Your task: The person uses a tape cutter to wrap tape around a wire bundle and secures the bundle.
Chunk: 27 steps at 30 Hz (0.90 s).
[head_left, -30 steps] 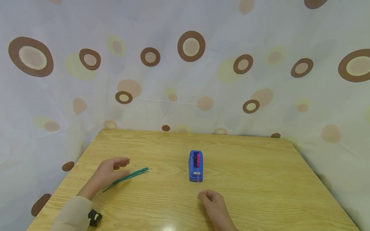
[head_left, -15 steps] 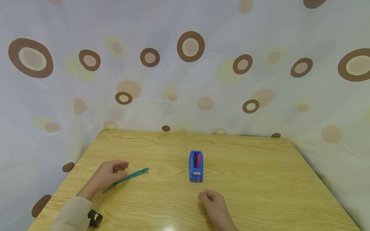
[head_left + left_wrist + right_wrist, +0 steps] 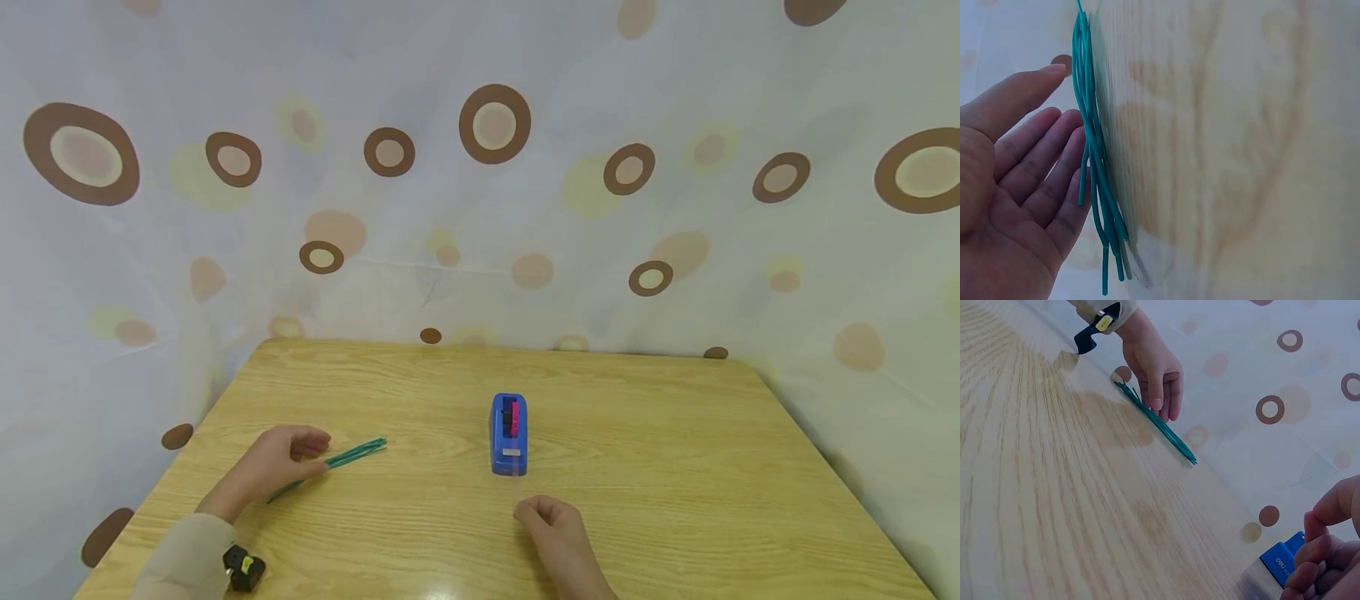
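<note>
A bundle of thin, flexible green strands [image 3: 362,452] lies on the left part of the table. My left hand [image 3: 281,460] is beside it, fingers loosely bent; in the left wrist view, the bundle [image 3: 1090,119] passes in front of the fingertips [image 3: 1072,144], with the thumb apart from the fingers. Mid-table stands a blue tape dispenser [image 3: 497,454] with a pink-red core. From its cutter a clear strip of tape [image 3: 515,485] runs toward me, and my right hand [image 3: 558,533] pinches its end between thumb and forefinger. The right wrist view catches the dispenser [image 3: 1277,559] partly behind that hand.
A pale wooden table [image 3: 660,483] extends to a hanging cloth [image 3: 570,100] with brown and yellow ring patterns. A black device with a yellow part [image 3: 243,568] sits at the left wrist, by the beige sleeve [image 3: 186,557].
My left hand has lowered slightly, closer over the green strands, and now covers more of their near end. The right hand stays on the tape, and the dispenser has not moved.
</note>
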Available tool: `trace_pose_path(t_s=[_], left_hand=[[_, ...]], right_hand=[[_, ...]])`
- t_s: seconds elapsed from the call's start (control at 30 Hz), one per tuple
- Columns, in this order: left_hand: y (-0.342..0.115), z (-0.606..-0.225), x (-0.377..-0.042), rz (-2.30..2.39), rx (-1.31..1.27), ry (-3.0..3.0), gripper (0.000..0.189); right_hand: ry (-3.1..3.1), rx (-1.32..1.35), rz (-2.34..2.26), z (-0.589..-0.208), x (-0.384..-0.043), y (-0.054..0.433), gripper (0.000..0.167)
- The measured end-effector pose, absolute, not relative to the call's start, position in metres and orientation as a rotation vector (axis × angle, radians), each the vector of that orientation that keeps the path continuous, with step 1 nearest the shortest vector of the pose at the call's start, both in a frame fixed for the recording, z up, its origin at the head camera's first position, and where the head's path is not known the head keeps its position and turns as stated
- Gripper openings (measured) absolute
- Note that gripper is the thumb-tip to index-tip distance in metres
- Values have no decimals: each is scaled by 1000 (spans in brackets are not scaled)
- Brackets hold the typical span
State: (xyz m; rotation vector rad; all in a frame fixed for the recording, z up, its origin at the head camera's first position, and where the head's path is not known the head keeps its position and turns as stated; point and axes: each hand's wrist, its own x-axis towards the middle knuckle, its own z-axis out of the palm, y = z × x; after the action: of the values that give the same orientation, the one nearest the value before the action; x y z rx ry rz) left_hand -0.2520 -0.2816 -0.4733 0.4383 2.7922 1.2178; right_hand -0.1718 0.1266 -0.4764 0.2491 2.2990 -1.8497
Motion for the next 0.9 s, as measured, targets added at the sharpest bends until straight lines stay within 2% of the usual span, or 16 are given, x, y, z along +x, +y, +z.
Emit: trace_pose_path(t_s=[0.4, 0.9], left_hand=[[-282, -475, -252, 1205, 407, 2791, 39], [-281, -475, -257, 1220, 344, 2754, 20]], right_hand=[[2297, 252, -1847, -477, -173, 127, 24], [2299, 249, -1855, -477, -172, 127, 22]])
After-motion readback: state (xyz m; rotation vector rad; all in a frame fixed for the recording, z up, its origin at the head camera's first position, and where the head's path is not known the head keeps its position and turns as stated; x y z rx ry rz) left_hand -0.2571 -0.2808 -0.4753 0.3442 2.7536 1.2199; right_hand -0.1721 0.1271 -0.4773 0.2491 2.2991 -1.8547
